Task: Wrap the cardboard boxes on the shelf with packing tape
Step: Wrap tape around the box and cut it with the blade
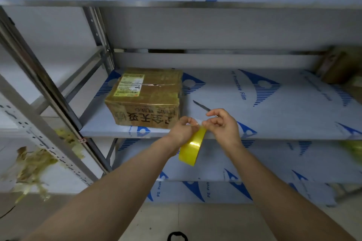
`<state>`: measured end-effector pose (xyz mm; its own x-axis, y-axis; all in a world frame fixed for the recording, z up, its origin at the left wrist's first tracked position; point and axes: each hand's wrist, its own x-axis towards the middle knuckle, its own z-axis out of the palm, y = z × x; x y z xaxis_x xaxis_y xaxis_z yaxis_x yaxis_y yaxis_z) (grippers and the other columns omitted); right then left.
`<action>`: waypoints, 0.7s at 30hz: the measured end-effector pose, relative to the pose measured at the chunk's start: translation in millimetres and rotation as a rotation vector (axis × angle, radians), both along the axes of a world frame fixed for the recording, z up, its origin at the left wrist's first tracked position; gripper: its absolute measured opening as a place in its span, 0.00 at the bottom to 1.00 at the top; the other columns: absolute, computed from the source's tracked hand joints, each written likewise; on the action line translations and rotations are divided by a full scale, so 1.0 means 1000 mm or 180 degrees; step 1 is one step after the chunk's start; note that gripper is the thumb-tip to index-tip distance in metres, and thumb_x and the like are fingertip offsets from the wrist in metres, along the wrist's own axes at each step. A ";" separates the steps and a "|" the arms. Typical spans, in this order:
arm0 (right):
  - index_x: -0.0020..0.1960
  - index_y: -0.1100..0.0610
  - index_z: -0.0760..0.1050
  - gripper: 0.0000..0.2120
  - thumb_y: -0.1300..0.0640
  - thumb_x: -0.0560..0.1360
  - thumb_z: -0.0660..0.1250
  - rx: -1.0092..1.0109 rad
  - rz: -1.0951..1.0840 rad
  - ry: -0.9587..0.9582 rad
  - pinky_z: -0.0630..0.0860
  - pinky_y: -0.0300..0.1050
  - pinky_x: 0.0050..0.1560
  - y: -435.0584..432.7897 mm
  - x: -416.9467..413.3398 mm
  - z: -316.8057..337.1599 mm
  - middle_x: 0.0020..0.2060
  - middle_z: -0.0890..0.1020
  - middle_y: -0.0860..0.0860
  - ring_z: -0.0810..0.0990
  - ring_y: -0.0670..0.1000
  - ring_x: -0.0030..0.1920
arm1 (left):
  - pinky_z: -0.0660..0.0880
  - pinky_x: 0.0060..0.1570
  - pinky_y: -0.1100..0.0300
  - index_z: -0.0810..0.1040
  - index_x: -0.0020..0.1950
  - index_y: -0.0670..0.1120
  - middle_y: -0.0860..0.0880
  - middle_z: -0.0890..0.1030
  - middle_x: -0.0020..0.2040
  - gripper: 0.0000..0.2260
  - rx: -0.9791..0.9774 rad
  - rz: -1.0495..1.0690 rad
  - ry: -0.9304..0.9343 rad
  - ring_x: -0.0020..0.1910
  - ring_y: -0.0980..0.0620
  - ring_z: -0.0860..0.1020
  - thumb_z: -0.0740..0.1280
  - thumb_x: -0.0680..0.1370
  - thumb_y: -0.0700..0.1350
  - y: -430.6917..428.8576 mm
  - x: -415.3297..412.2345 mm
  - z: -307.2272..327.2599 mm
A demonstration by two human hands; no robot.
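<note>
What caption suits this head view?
Left hand grips yellow tape roll, right hand pinches its end, near cardboard box on shelf.

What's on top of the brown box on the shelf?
A yellowish label is stuck on top of the cardboard box, and shiny tape runs along its middle seam. The box is closed, so its inside is hidden.
</note>
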<state>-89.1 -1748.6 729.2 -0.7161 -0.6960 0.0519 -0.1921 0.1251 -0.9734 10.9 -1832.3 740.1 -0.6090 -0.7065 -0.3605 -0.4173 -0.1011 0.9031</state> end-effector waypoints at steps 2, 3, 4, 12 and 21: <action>0.43 0.53 0.76 0.10 0.68 0.72 0.70 -0.0031 0.0003 0.0259 0.75 0.36 0.43 0.008 -0.007 0.002 0.35 0.80 0.48 0.79 0.46 0.38 | 0.67 0.37 0.60 0.70 0.41 0.51 0.50 0.73 0.38 0.08 -0.0010 -0.0033 0.0038 0.37 0.53 0.70 0.65 0.79 0.42 0.007 -0.008 0.002; 0.43 0.54 0.77 0.10 0.68 0.72 0.69 -0.0063 -0.0013 0.0332 0.76 0.35 0.44 0.012 -0.010 0.003 0.37 0.81 0.47 0.79 0.44 0.39 | 0.67 0.36 0.60 0.70 0.42 0.51 0.51 0.73 0.38 0.07 -0.0005 -0.0090 0.0038 0.37 0.53 0.71 0.64 0.79 0.43 0.010 -0.011 0.004; 0.43 0.55 0.79 0.09 0.69 0.72 0.69 -0.0101 -0.0046 0.0358 0.75 0.33 0.45 0.015 -0.013 0.003 0.38 0.82 0.48 0.79 0.42 0.39 | 0.68 0.37 0.60 0.70 0.44 0.51 0.50 0.73 0.39 0.06 0.0020 -0.0154 0.0048 0.37 0.53 0.71 0.64 0.79 0.44 0.013 -0.015 0.005; 0.52 0.61 0.82 0.09 0.65 0.71 0.72 0.0285 -0.0022 0.0383 0.77 0.43 0.54 0.041 -0.042 0.011 0.43 0.82 0.51 0.80 0.49 0.45 | 0.71 0.35 0.61 0.70 0.56 0.47 0.48 0.73 0.39 0.08 0.0274 -0.0291 0.0124 0.35 0.53 0.72 0.55 0.83 0.49 0.037 -0.042 0.017; 0.55 0.55 0.77 0.09 0.53 0.79 0.62 0.1580 0.0068 0.2239 0.71 0.46 0.52 0.062 -0.049 0.023 0.54 0.75 0.55 0.71 0.55 0.58 | 0.71 0.37 0.59 0.71 0.47 0.46 0.46 0.73 0.35 0.10 0.0236 -0.0316 0.0184 0.33 0.50 0.73 0.56 0.83 0.49 0.057 -0.062 0.016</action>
